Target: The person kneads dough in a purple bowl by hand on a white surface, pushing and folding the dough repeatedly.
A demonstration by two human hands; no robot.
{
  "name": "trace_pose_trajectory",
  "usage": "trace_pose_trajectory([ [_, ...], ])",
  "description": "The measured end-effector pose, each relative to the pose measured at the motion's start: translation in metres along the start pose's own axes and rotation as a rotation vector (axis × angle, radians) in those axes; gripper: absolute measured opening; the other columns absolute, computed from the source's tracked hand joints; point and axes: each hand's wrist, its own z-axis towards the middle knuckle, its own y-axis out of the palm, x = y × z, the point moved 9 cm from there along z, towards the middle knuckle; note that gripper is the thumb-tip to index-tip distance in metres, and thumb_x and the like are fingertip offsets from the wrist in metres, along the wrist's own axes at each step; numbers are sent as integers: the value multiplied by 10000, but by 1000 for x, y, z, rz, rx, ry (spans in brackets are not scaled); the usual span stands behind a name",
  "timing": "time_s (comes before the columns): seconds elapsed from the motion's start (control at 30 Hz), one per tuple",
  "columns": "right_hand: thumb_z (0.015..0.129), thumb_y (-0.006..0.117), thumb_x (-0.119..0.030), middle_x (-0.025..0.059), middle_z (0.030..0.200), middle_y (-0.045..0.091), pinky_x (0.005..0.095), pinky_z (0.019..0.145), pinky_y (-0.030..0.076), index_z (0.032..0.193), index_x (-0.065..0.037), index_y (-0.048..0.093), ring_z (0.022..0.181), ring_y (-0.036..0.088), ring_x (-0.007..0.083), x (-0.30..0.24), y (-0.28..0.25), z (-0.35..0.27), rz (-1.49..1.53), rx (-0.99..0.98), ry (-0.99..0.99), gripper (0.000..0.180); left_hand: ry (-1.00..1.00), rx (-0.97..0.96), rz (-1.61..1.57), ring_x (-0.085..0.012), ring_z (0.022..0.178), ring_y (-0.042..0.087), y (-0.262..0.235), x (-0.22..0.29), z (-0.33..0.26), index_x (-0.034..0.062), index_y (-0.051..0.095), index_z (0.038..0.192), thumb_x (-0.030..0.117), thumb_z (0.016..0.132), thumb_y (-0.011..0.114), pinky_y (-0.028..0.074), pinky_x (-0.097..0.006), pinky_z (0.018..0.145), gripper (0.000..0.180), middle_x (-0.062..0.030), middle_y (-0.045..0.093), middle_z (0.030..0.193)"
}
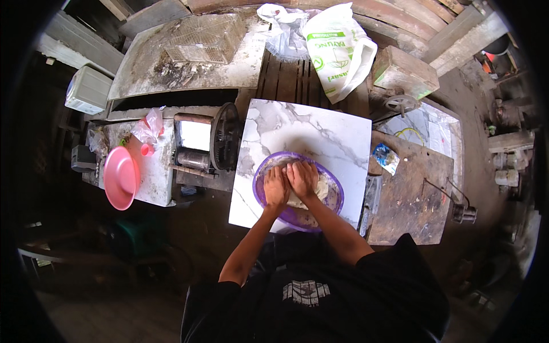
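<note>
A purple plastic basin (260, 171) sits on a white marble slab (320, 131). Inside it lies a pale lump of dough (323, 187). My left hand (275, 186) and my right hand (303, 178) are side by side in the basin, both pressed down onto the dough with curled fingers. The hands cover most of the dough, and only its right part shows. Both forearms reach in from the lower edge.
Left of the slab stands a metal roller machine with a black wheel (224, 136), and beyond it a pink bowl (120, 177). A white printed sack (337, 48) lies behind the slab. A worn wooden bench (409, 194) with a small blue packet (386, 157) is at the right.
</note>
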Motion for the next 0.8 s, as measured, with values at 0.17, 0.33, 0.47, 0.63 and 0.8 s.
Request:
trace_pose_trajectory([
  [0.17,791,519,-159,78,624,520,372,613,392,634,-48,495,646,518,252,13,12,14,108,32,7,194,326,-144,-145,-386,1138,322,0,3,-1,-38,319,1236,335,657,669,289,-449,937,772,-228,389,1196],
  [0.33,792,535,-181,94,742,569,375,717,394,765,-39,551,769,534,266,15,25,11,254,-413,-5,145,265,-339,-41,-381,1166,333,22,-6,9,-30,283,1268,400,513,768,279,-414,980,995,-245,356,1245],
  [0.47,763,551,-148,118,918,558,391,850,358,955,-54,523,937,502,283,15,-7,0,398,-606,-82,216,226,-178,-73,-303,988,503,5,11,2,119,434,1191,262,521,768,450,-387,792,762,-95,525,1058],
  [0.63,694,560,-18,96,1080,488,383,936,313,1094,-83,471,1100,423,258,0,-27,-15,273,-651,-226,415,227,-149,17,-273,926,541,4,4,2,181,508,1115,240,539,744,468,-374,732,626,-43,559,986],
  [0.8,691,569,-74,72,1001,513,378,885,346,1001,-94,518,1052,451,239,5,-18,-35,4,-592,-232,315,186,-63,51,-301,767,585,-1,-5,-6,165,547,1029,196,585,702,478,-389,617,471,-55,587,899],
])
